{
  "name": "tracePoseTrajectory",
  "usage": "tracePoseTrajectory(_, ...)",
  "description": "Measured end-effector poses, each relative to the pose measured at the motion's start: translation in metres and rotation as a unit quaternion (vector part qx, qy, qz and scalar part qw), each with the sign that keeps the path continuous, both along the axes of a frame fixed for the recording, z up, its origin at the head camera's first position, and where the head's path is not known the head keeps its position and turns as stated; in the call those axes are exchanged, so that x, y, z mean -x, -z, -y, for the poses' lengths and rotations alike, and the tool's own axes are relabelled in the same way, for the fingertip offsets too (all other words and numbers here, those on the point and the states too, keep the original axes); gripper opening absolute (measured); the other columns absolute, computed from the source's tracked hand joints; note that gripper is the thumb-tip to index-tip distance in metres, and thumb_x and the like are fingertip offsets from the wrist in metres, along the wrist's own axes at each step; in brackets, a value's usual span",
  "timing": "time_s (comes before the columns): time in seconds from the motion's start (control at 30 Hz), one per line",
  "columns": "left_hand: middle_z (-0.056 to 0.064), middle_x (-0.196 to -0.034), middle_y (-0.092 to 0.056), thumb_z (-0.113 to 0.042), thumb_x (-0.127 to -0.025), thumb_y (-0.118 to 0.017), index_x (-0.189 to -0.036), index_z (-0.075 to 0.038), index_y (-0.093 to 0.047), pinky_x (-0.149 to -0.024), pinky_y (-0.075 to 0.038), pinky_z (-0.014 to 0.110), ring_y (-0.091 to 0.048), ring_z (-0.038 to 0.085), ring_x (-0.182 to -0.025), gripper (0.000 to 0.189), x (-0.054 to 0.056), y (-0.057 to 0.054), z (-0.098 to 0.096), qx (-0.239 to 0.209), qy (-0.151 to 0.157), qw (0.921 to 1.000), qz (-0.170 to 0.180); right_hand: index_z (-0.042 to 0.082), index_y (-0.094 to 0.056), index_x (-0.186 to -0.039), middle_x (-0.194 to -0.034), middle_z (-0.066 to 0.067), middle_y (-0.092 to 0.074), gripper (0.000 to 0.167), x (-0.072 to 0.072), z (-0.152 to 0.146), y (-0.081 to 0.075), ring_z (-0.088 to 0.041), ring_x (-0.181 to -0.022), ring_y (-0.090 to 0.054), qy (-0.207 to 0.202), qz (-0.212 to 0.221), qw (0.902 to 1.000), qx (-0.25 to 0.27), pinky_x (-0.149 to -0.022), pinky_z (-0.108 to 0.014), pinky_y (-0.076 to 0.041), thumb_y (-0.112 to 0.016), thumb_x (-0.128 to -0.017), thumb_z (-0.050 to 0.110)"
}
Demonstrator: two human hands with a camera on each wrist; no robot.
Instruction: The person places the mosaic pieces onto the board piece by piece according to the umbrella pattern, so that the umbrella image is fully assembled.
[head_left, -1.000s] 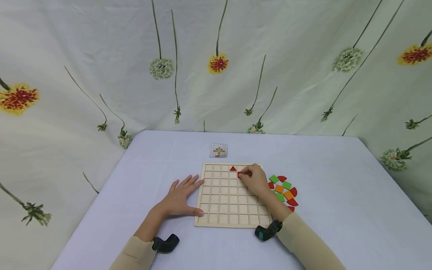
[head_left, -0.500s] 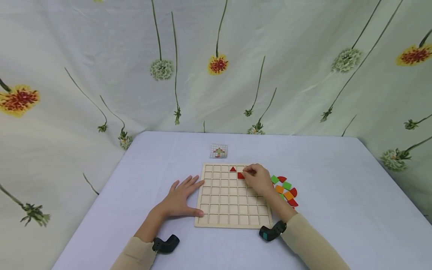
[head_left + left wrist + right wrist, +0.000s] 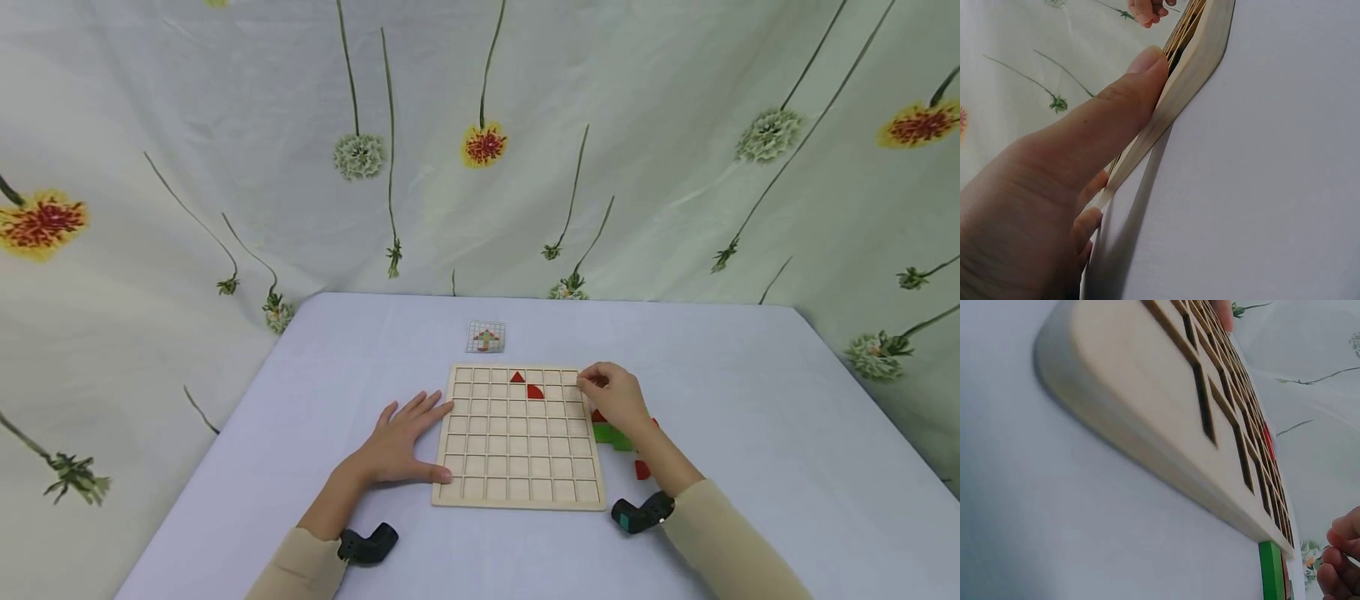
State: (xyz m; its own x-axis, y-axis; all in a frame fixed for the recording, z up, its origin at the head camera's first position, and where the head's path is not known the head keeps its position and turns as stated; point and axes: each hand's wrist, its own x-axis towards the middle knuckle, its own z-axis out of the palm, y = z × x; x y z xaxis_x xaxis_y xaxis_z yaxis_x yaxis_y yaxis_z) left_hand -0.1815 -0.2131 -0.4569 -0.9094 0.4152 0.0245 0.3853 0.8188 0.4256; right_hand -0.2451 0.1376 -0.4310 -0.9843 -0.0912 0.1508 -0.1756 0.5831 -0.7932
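Note:
A pale wooden grid board [image 3: 497, 446] lies on the table between my hands. In its upper rows sit a red triangle [image 3: 517, 377] and, just below and to the right, a red quarter-circle piece [image 3: 534, 392]. My left hand [image 3: 397, 447] rests at the board's left edge with fingers spread; the left wrist view shows its thumb [image 3: 1113, 119] on the rim. Over the board's upper right corner hovers my right hand [image 3: 621, 402], its fingers loosely bent. The right wrist view shows nothing between those fingertips [image 3: 1341, 528].
Partly under my right forearm lie loose pieces beside the board: a green square [image 3: 602, 433], a red piece [image 3: 642, 470] and others. A small pattern card [image 3: 486, 337] lies beyond the board. Behind the table hangs a flowered cloth [image 3: 420, 192].
My right hand has let go of the red quarter-circle piece, leaving it on the board, and has moved right to the board's upper right corner. The left hand stays put.

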Motion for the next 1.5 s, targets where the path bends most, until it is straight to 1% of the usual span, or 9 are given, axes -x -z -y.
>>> tracePoseTrajectory(0.23,0.011,-0.159,-0.026,-0.073,-0.065,-0.071,-0.151,-0.017,-0.038,-0.110,-0.004,0.065,-0.015,0.035,-0.147,0.108,0.000,0.000,0.000,-0.003,0.002,1.0000,-0.003,0.002,-0.068,-0.098,-0.092,-0.009,-0.063,0.016,0.000,-0.020,0.002,-0.024,-0.082,-0.054,0.020,0.029,0.9988,-0.035,-0.067,-0.030,-0.047,-0.062,-0.094,0.016)
tracePoseTrajectory(0.4,0.011,-0.159,-0.026,-0.073,-0.066,-0.070,-0.151,-0.017,-0.038,-0.110,-0.004,0.065,-0.014,0.035,-0.147,0.106,0.000,0.001,0.000,-0.002,0.006,1.0000,-0.001,0.001,-0.067,-0.100,-0.092,-0.011,-0.062,0.017,-0.001,-0.032,0.005,-0.024,-0.081,-0.054,0.030,0.041,0.9969,-0.061,-0.062,-0.026,-0.047,-0.064,-0.093,0.017)
tracePoseTrajectory(0.53,0.011,-0.159,-0.026,-0.071,-0.067,-0.071,-0.151,-0.017,-0.039,-0.110,-0.004,0.065,-0.014,0.035,-0.147,0.105,0.000,0.001,-0.001,-0.004,0.004,1.0000,0.000,-0.001,-0.068,-0.099,-0.093,-0.012,-0.060,0.020,-0.002,-0.039,0.008,-0.025,-0.082,-0.054,0.027,0.030,0.9960,-0.080,-0.062,-0.026,-0.047,-0.067,-0.092,0.017)
tracePoseTrajectory(0.73,0.010,-0.159,-0.026,-0.070,-0.066,-0.072,-0.151,-0.017,-0.039,-0.111,-0.004,0.064,-0.014,0.033,-0.147,0.106,-0.001,0.000,-0.002,-0.003,-0.003,1.0000,0.007,-0.003,-0.071,-0.095,-0.094,-0.013,-0.060,0.025,-0.001,-0.044,0.013,-0.026,-0.084,-0.054,0.016,0.015,0.9941,-0.106,-0.071,-0.035,-0.050,-0.073,-0.087,0.020)
tracePoseTrajectory(0.83,0.010,-0.159,-0.026,-0.070,-0.066,-0.072,-0.151,-0.017,-0.039,-0.111,-0.004,0.064,-0.014,0.033,-0.147,0.106,-0.001,0.000,-0.002,-0.002,-0.004,1.0000,0.007,-0.003,-0.072,-0.093,-0.095,-0.014,-0.061,0.024,-0.001,-0.044,0.013,-0.027,-0.085,-0.055,0.017,0.015,0.9938,-0.109,-0.074,-0.039,-0.050,-0.074,-0.085,0.019)
tracePoseTrajectory(1.0,0.010,-0.159,-0.026,-0.071,-0.066,-0.072,-0.151,-0.017,-0.039,-0.110,-0.004,0.064,-0.014,0.033,-0.147,0.106,-0.001,0.000,-0.002,0.000,-0.003,1.0000,0.006,-0.003,-0.072,-0.092,-0.096,-0.014,-0.061,0.021,-0.002,-0.043,0.012,-0.028,-0.087,-0.055,0.013,0.012,0.9941,-0.107,-0.076,-0.041,-0.050,-0.075,-0.085,0.017)
tracePoseTrajectory(1.13,0.010,-0.159,-0.026,-0.070,-0.066,-0.073,-0.151,-0.017,-0.039,-0.111,-0.004,0.064,-0.014,0.033,-0.147,0.106,-0.001,0.000,-0.001,-0.001,-0.003,1.0000,0.006,-0.001,-0.069,-0.094,-0.093,-0.011,-0.062,0.020,-0.001,-0.041,0.010,-0.027,-0.086,-0.055,0.003,0.010,0.9941,-0.108,-0.076,-0.040,-0.050,-0.076,-0.085,0.015)
tracePoseTrajectory(1.33,0.010,-0.159,-0.026,-0.070,-0.066,-0.072,-0.151,-0.017,-0.038,-0.111,-0.004,0.064,-0.014,0.033,-0.147,0.106,-0.001,-0.001,-0.001,-0.001,-0.003,1.0000,0.007,0.003,-0.065,-0.094,-0.084,-0.006,-0.062,0.020,-0.002,-0.038,0.007,-0.024,-0.082,-0.053,0.006,0.028,0.9931,-0.114,-0.070,-0.033,-0.048,-0.075,-0.085,0.017)
tracePoseTrajectory(1.5,0.009,-0.159,-0.025,-0.071,-0.066,-0.072,-0.152,-0.018,-0.038,-0.111,-0.003,0.063,-0.013,0.032,-0.147,0.106,-0.001,-0.001,-0.002,0.001,-0.003,1.0000,0.009,0.003,-0.064,-0.092,-0.083,-0.006,-0.063,0.016,-0.002,-0.039,0.003,-0.022,-0.077,-0.055,0.006,0.050,0.9945,-0.092,-0.064,-0.028,-0.048,-0.071,-0.088,0.017)
